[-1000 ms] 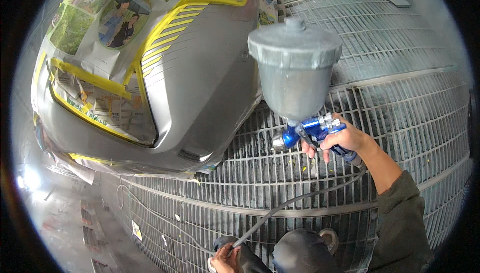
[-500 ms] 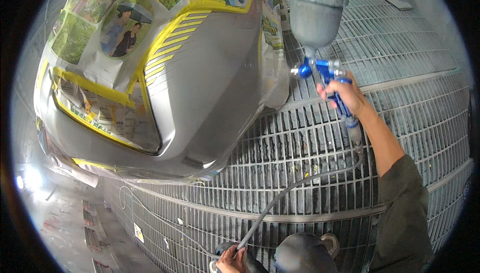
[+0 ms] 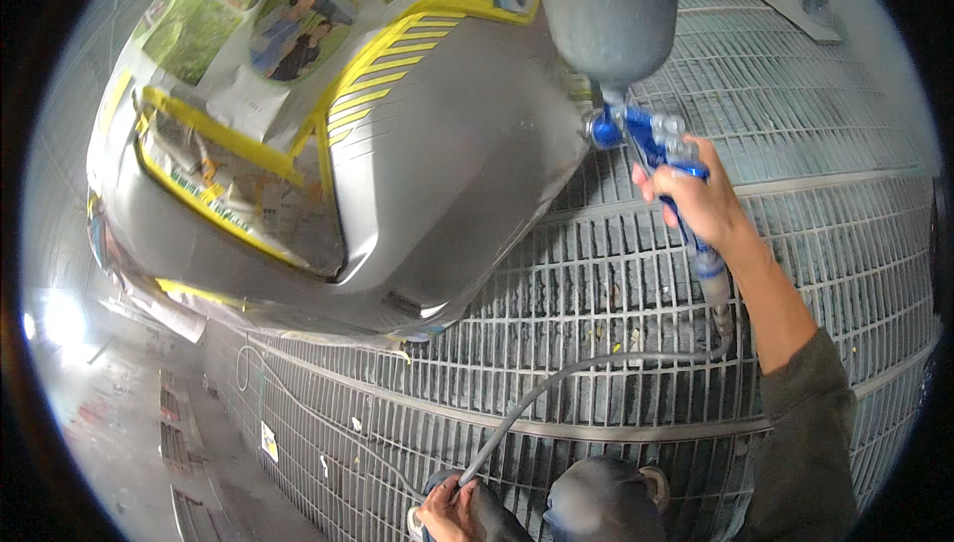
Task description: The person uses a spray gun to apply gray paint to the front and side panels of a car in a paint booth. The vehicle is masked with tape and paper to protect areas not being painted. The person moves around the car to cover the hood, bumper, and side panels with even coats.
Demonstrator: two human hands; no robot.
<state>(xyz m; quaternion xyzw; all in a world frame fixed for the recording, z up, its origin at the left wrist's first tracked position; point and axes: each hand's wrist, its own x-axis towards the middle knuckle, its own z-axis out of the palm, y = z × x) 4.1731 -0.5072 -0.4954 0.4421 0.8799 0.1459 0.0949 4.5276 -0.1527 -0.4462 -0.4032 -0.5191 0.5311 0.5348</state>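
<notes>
My right hand (image 3: 696, 194) is closed round the handle of a blue spray gun (image 3: 664, 145), which carries a large grey paint cup (image 3: 611, 30) on top. Its nozzle points left, close to the right side of a silver-grey painted bumper (image 3: 447, 145). A pale haze hangs over the bumper in front of the nozzle. From the gun's handle a grey air hose (image 3: 556, 375) curves down to my left hand (image 3: 452, 510), whose fingers are wrapped round it by my knee. Yellow masking tape (image 3: 224, 135) and printed masking paper (image 3: 189, 30) cover the bumper's upper and inner areas.
Under everything lies a metal floor grating (image 3: 636, 393). The hose runs on past my left hand across the grating to the left. A small can (image 3: 815, 3) stands on a board at the upper right, and a bright light (image 3: 65, 323) shines at the left.
The spray gun's nozzle now sits closer to the bumper, and haze shows in front of it. The view has shifted, so the bumper appears farther right. My left hand still holds the hose.
</notes>
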